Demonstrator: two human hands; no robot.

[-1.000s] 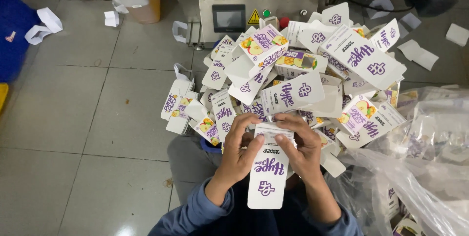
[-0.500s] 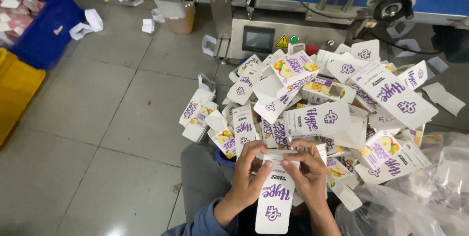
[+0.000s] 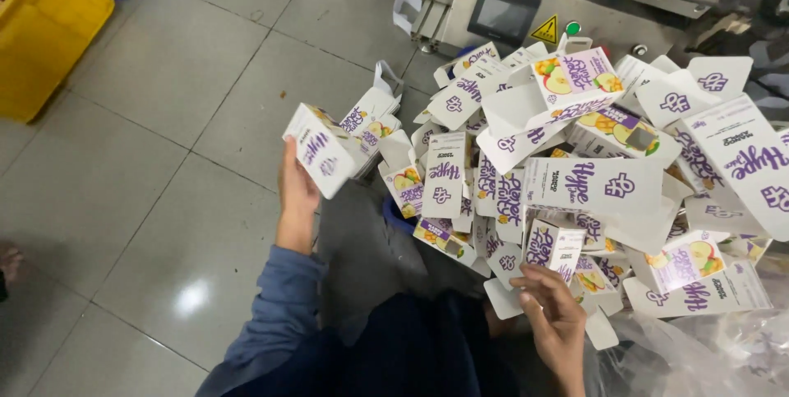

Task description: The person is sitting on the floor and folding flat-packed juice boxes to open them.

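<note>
My left hand [image 3: 296, 191] is closed around a small white folded-up cardboard carton with purple lettering [image 3: 319, 150], thumb and fingers clamping its lower edge, held out to the left above the grey tiled floor [image 3: 164, 117] and clear of everything else; my right hand [image 3: 559, 323] is half curled with its fingertips [image 3: 526, 280] touching the near edge of another white and purple carton [image 3: 552, 251] at the foot of the heap; whether it has actually pinched that one I cannot tell, since the palm hides the underside. Both hands work the front of a loose pile of flat and part-folded white cartons printed with purple letters and fruit pictures [image 3: 592, 175], which slopes up to the right against a grey metal machine housing with a dark screen [image 3: 501, 15]; crumpled clear plastic sheeting [image 3: 707, 348] lies just beside the right hand; a yellow plastic crate [image 3: 45, 35] stands well apart at the far left.

As I judge it, the risks sit in the pile; the cartons overlap loosely, so tugging one from the bottom edge could bring its neighbours sliding onto my lap or the floor; the left grip is only on one edge, so the held carton could twist, crush or spring back open; and the plastic could snag under the right hand.
</note>
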